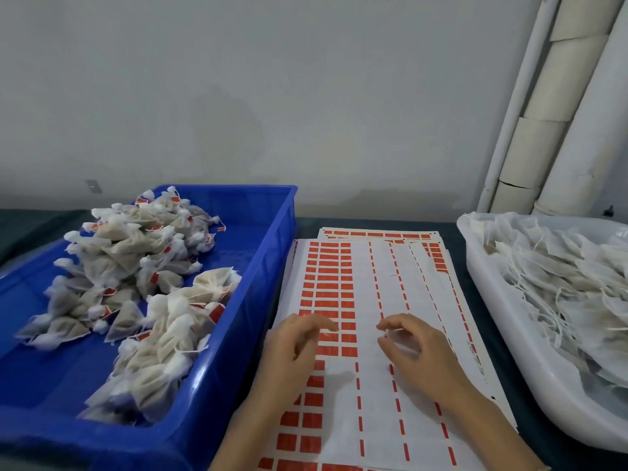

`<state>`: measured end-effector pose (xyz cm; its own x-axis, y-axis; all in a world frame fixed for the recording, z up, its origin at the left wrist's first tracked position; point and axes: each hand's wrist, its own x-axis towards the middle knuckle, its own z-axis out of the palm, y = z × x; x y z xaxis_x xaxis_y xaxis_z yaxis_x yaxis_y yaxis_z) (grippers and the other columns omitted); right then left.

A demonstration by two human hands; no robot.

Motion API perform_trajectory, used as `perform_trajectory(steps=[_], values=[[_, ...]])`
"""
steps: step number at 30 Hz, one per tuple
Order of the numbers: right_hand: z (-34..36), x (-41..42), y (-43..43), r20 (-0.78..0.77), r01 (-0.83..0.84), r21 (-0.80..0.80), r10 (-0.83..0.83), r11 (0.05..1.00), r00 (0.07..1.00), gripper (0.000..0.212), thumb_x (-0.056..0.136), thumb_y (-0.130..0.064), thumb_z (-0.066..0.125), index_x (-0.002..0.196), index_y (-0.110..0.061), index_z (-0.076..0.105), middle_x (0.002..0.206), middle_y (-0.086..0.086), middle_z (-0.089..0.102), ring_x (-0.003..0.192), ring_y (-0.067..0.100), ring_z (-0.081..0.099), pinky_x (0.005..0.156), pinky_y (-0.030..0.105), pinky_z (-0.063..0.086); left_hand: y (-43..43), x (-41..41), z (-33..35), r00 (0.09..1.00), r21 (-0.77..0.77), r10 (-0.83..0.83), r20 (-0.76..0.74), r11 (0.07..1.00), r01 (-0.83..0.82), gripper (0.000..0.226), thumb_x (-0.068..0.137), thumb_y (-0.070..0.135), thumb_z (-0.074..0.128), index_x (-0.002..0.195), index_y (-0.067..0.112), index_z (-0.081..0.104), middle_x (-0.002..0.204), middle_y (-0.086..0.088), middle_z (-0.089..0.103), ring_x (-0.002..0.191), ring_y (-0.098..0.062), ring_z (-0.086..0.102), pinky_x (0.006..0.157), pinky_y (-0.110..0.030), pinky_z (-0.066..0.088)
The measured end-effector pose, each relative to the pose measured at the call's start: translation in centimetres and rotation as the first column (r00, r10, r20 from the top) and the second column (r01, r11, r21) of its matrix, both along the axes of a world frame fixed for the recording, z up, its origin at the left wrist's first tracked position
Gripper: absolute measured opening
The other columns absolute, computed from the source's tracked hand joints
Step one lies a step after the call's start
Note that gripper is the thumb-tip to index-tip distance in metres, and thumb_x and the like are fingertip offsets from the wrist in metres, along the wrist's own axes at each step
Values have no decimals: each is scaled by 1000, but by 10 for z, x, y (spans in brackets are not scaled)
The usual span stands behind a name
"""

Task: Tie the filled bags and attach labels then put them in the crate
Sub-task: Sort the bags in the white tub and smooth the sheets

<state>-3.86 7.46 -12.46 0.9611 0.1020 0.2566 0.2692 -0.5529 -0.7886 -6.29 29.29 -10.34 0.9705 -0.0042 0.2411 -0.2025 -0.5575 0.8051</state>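
Several tied, filled white bags [142, 287] with small red labels lie heaped in the blue crate [268, 253] on the left. Sheets of red labels [331, 287] lie flat in the middle, many of their rows peeled off. My left hand [299, 345] hovers over the red label columns with its fingers loosely curled downward, slightly blurred. My right hand [416, 351] is above the peeled white part of the sheet, fingers loosely curled, thumb and forefinger apart. A thin pale sliver shows by its forefinger; I cannot tell what it is. Neither hand holds a bag.
A white tray [489, 300] at the right holds several untied bags [557, 277] with loose strings. The dark table top [306, 222] runs back to a grey wall. White pipes [543, 124] lean in the far right corner.
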Motion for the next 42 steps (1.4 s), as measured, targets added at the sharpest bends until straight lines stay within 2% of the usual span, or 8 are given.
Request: perform_trajectory(steps=[3, 6, 9, 14, 21, 32, 39, 42], values=[[4, 2, 7, -87, -119, -85, 112, 989, 990, 34, 77, -53, 68, 106, -53, 51, 115, -46, 41, 103, -21, 45, 76, -3, 36, 7, -6, 4, 995, 418, 29, -98, 908, 15, 15, 84, 61, 55, 98, 67, 53, 111, 34, 35, 116, 2, 31, 110, -33, 32], [7, 4, 15, -204, -247, -260, 197, 933, 959, 67, 68, -71, 65, 122, -68, 25, 133, -48, 15, 119, -19, 26, 101, 19, 34, 10, 0, 4, 971, 579, 19, -239, 805, 127, 64, 69, 83, 50, 129, 65, 35, 142, 18, 28, 138, -12, 14, 116, -49, 6], [9, 4, 16, -286, -299, -374, 198, 878, 938, 81, 63, -81, 57, 122, -76, 1, 147, -40, 3, 135, -6, 12, 113, 41, 25, 9, 6, 4, 965, 651, -9, -262, 737, 184, 78, 67, 86, 47, 137, 63, 20, 153, 11, 20, 143, -20, 9, 115, -53, -4], [6, 9, 3, -324, -301, -521, 141, 799, 935, 98, 63, -89, 44, 143, -54, 1, 154, -31, -3, 146, 6, 1, 117, 44, 12, 6, 17, 4, 930, 660, -34, -365, 695, 284, 79, 70, 84, 48, 140, 61, 16, 152, 8, 21, 142, -24, 11, 115, -56, 0], [4, 9, -5, -305, -297, -524, 149, 798, 941, 96, 64, -89, 44, 145, -52, 8, 148, -37, -1, 144, 1, 4, 117, 38, 10, 1, 22, 1, 920, 634, -77, -384, 703, 323, 77, 71, 83, 49, 140, 58, 23, 149, 9, 30, 139, -19, 22, 115, -54, 6], [7, 4, -2, -235, -256, -535, 149, 806, 960, 81, 74, -80, 46, 145, -46, 25, 152, -27, 19, 142, 1, 18, 116, 36, 18, -3, 25, 3, 940, 622, -148, -308, 716, 317, 61, 80, 71, 53, 135, 47, 43, 138, 12, 46, 129, -13, 36, 112, -43, 15], [8, -5, 0, -160, -198, -517, 133, 833, 978, 62, 82, -70, 48, 138, -45, 41, 147, -25, 34, 136, 1, 30, 113, 34, 25, -9, 18, 1, 965, 616, -164, -206, 744, 258, 46, 86, 62, 53, 127, 42, 55, 129, 14, 50, 122, -9, 37, 100, -29, 14], [13, -5, 3, -162, -186, -504, 119, 843, 980, 56, 84, -65, 50, 135, -43, 46, 145, -23, 39, 133, 2, 36, 111, 33, 29, -11, 16, 4, 971, 616, -147, -189, 752, 234, 42, 87, 59, 53, 125, 41, 59, 126, 13, 52, 119, -8, 38, 105, -31, 16]])
